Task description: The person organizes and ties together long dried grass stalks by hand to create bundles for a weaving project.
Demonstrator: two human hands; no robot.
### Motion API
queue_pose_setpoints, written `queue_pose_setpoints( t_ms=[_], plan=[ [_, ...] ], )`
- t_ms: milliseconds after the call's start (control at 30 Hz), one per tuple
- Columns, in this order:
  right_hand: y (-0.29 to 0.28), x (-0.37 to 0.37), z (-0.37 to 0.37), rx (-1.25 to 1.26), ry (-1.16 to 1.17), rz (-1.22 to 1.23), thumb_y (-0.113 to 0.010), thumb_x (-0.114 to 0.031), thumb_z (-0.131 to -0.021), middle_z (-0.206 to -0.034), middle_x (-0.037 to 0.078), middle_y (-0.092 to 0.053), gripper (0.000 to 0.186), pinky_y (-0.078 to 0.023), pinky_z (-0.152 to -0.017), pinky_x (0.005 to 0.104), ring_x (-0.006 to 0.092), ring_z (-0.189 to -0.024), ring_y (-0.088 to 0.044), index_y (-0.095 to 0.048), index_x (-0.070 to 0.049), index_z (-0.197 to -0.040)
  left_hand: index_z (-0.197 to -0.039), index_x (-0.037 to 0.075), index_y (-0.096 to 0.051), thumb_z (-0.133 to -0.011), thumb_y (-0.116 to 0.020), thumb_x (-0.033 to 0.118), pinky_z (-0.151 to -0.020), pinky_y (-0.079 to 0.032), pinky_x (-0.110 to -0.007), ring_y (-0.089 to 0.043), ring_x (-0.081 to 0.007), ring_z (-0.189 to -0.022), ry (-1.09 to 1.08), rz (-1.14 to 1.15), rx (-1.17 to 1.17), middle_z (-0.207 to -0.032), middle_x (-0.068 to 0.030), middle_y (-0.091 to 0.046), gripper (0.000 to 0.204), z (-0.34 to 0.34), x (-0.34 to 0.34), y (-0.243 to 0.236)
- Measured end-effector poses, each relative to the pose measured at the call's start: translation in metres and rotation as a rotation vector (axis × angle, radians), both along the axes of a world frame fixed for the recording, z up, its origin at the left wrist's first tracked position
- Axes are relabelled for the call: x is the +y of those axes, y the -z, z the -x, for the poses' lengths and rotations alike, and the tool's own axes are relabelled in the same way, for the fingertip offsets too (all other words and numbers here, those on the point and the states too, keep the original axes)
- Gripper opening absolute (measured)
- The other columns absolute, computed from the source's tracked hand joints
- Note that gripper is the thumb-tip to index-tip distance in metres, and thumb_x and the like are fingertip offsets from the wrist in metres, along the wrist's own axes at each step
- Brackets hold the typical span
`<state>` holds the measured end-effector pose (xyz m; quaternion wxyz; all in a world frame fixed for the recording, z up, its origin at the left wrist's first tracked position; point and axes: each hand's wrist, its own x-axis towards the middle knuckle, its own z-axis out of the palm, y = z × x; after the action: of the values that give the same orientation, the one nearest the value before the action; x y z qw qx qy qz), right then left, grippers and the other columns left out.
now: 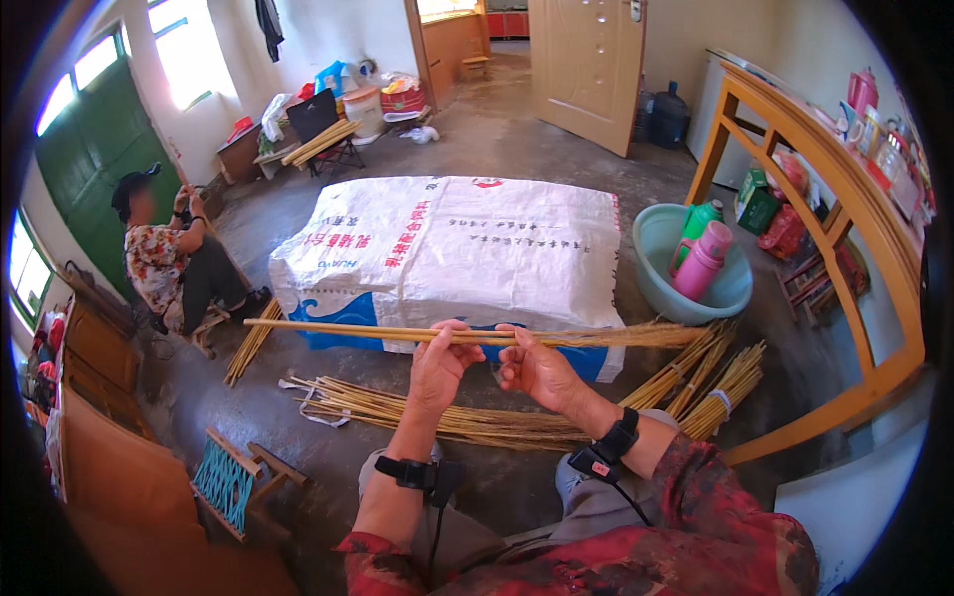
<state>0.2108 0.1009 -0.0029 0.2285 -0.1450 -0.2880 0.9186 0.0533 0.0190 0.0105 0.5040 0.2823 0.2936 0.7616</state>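
Observation:
Long pale straw stalks [343, 330] lie level in front of me, with their feathery tips toward the right. My left hand [440, 370] is closed around them near the middle, thumb on top. Just to its right, my right hand [542, 370] pinches the same stalks between thumb and fingers. Behind them is a large low block covered with white woven sacking [497, 248], blue along its near side. Below my hands, a loose heap of similar stalks [447, 422] lies on the floor, with a white strip at its left end.
Tied straw bundles [730, 392] lie at the right. Beyond them, a pale green basin [651, 258] holds a pink and a green flask. A wooden frame [845, 268] stands at far right. A co-worker [164, 248] sits at left. Nearer is a folding stool [227, 485] with teal webbing.

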Motion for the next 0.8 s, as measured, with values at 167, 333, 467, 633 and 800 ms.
queue_pose_setpoints(
  t_ms=[167, 333, 467, 633, 800],
  plan=[
    [-0.009, 0.004, 0.003, 0.089, 0.082, -0.087, -0.05, -0.032, -0.086, -0.076, 0.004, -0.056, 0.036, -0.047, -0.06, 0.0317, 0.0137, -0.065, -0.053, -0.046, -0.008, -0.113, -0.099, 0.004, -0.051, -0.088, -0.045, 0.021, -0.069, -0.048, -0.033, -0.056, -0.0192, -0.072, 0.075, -0.031, -0.08, -0.085, -0.0094, -0.056, 0.021, -0.01, 0.003, 0.003],
    [-0.018, -0.005, -0.001, -0.033, 0.087, -0.299, -0.051, -0.029, -0.086, -0.085, 0.005, -0.056, 0.031, -0.047, -0.061, 0.0282, 0.0114, -0.067, -0.055, -0.05, -0.005, -0.107, -0.098, 0.004, -0.05, -0.088, -0.045, 0.022, -0.069, -0.048, -0.032, -0.056, -0.0177, -0.071, 0.056, 0.036, -0.185, -0.082, -0.0091, -0.057, 0.021, -0.013, -0.003, 0.005],
    [-0.013, -0.005, -0.008, -0.029, 0.108, -0.294, -0.049, -0.031, -0.087, -0.085, 0.006, -0.056, 0.032, -0.047, -0.061, 0.0294, 0.012, -0.068, -0.055, -0.05, -0.004, -0.104, -0.097, 0.005, -0.051, -0.088, -0.045, 0.023, -0.069, -0.047, -0.031, -0.055, -0.0169, -0.071, 0.092, 0.061, -0.15, -0.083, -0.0085, -0.057, 0.022, -0.022, -0.003, 0.006],
    [-0.008, 0.002, -0.015, 0.057, 0.16, -0.278, -0.05, -0.029, -0.086, -0.084, 0.007, -0.056, 0.032, -0.05, -0.063, 0.0279, 0.0121, -0.069, -0.057, -0.05, -0.002, -0.103, -0.097, 0.005, -0.052, -0.088, -0.046, 0.024, -0.068, -0.046, -0.03, -0.055, -0.0163, -0.072, 0.169, 0.034, -0.12, -0.083, -0.0075, -0.056, 0.022, -0.029, 0.0, 0.003],
    [-0.009, -0.001, -0.022, 0.069, 0.144, -0.278, -0.048, -0.03, -0.087, -0.086, 0.008, -0.056, 0.034, -0.05, -0.065, 0.0297, 0.0142, -0.072, -0.057, -0.049, -0.001, -0.105, -0.096, 0.004, -0.052, -0.087, -0.047, 0.023, -0.068, -0.046, -0.03, -0.055, -0.017, -0.071, 0.188, 0.026, -0.109, -0.082, -0.007, -0.057, 0.021, -0.03, 0.003, 0.003]
  ],
)
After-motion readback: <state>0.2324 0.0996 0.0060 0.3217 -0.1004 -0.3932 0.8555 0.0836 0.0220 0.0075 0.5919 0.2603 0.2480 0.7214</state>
